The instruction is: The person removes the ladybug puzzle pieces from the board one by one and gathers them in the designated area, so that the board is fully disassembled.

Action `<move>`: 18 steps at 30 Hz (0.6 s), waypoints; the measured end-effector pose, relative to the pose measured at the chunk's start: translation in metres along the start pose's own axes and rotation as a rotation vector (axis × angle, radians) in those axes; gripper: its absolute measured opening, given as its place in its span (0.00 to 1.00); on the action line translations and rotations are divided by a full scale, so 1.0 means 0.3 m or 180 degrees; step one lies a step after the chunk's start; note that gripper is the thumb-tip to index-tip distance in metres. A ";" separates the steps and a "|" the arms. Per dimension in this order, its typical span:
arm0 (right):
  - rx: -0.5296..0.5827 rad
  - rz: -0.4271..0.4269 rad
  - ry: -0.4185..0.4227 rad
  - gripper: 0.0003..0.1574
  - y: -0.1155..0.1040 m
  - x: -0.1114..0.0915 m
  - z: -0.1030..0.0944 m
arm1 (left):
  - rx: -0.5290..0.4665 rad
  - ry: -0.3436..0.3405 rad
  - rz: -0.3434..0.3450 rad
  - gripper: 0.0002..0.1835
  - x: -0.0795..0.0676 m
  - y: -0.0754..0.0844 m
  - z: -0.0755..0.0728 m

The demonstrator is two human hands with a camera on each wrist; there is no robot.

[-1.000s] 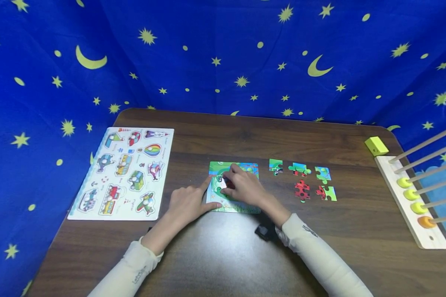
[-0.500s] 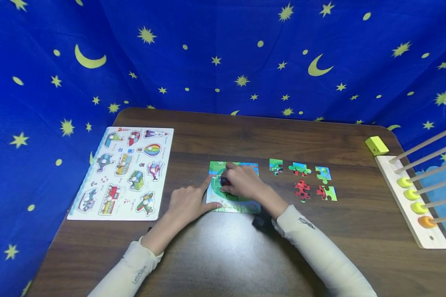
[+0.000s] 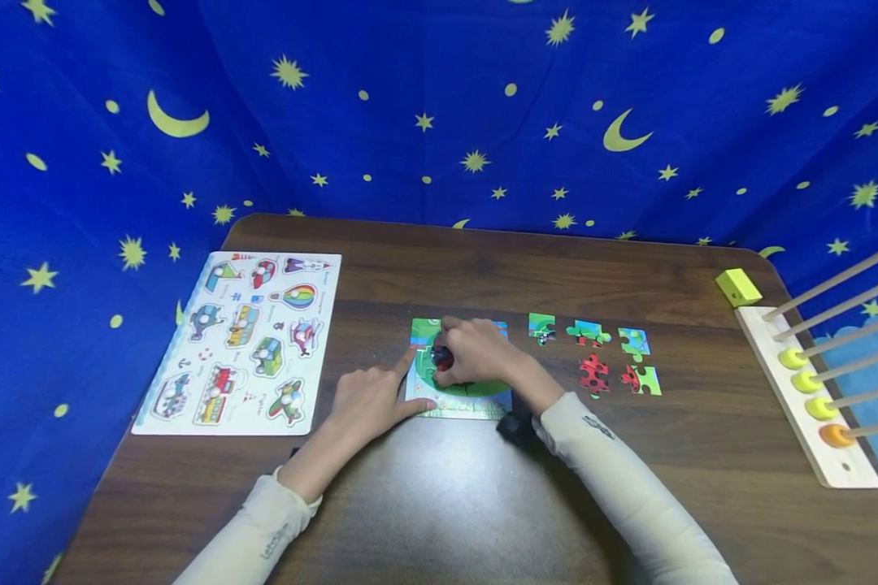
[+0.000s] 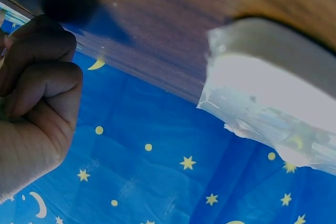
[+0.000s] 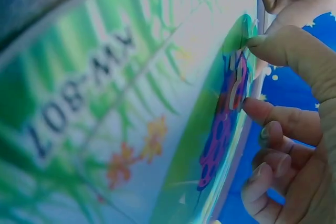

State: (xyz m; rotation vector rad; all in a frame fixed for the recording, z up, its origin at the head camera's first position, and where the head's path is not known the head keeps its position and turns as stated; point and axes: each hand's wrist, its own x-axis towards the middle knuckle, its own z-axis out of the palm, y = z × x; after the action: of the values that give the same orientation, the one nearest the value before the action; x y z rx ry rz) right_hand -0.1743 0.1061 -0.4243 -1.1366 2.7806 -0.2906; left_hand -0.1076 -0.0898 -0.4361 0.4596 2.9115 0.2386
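Head view: my right hand (image 3: pixel 480 352) pinches a likely light, stiff ladybug jigsaw piece (image 3: pixel 441 356), best held edgewise, my spread left hand (image 3: pixel 369 396) touching the puzzle board (image 3: pixel 461 409).

Glossy printed puzzle board (image 3: pixel 457 409), smooth wood-grain table (image 3: pixel 439 272), creased cloth backdrop (image 3: pixel 380 130)

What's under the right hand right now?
Under the right hand lies the puzzle board, with a dark puzzle piece partly showing. In the head view, whatever the hand covers is hidden.
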 end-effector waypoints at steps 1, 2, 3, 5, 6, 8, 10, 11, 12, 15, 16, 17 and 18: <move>-0.0015 -0.0026 0.0017 0.17 0.003 0.001 0.002 | -0.0002 -0.0008 -0.0002 0.52 0.001 -0.001 0.000; -0.0028 -0.0047 0.0036 0.16 0.005 0.002 0.004 | -0.0010 -0.0003 -0.0002 0.52 0.001 -0.002 -0.001; -0.0032 -0.0067 0.0052 0.16 0.006 0.003 0.006 | -0.0009 -0.0001 0.0001 0.52 0.001 -0.003 -0.001; -0.0045 -0.0090 0.0084 0.16 0.008 0.002 0.009 | -0.0003 0.0008 0.0007 0.52 0.001 -0.003 0.001; -0.0045 -0.0100 0.0103 0.16 0.009 0.001 0.011 | 0.0002 0.0017 0.0009 0.52 0.001 -0.003 0.001; -0.0033 -0.0111 0.0143 0.17 0.013 -0.001 0.016 | 0.0009 0.0023 0.0004 0.53 0.001 -0.003 0.000; -0.0004 -0.0100 0.0164 0.18 0.016 -0.003 0.020 | 0.0015 0.0016 0.0000 0.53 0.001 -0.002 0.001; 0.0015 -0.0087 0.0169 0.19 0.017 -0.004 0.022 | 0.0016 0.0011 -0.0004 0.53 0.002 -0.002 0.001; 0.0039 -0.0082 0.0182 0.20 0.018 -0.005 0.024 | 0.0018 0.0007 -0.0007 0.53 0.002 -0.002 0.000; 0.0071 -0.0074 0.0226 0.23 0.017 -0.008 0.027 | 0.0018 0.0003 -0.0012 0.52 0.002 -0.001 0.001; 0.0055 -0.0087 0.0253 0.23 0.015 -0.009 0.028 | 0.0018 -0.0005 -0.0015 0.52 0.003 -0.001 0.000; 0.0031 -0.0107 0.0289 0.23 0.014 -0.011 0.028 | 0.0017 -0.0014 -0.0019 0.52 0.003 -0.002 0.000; -0.0003 -0.0137 0.0334 0.24 0.012 -0.013 0.029 | 0.0014 -0.0021 -0.0022 0.52 0.003 -0.002 0.000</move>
State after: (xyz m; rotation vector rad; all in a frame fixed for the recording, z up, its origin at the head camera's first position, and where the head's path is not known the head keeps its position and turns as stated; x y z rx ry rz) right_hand -0.1724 0.1103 -0.4335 -1.2167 2.8489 -0.3635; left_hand -0.1086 -0.0900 -0.4364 0.4501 2.9072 0.2293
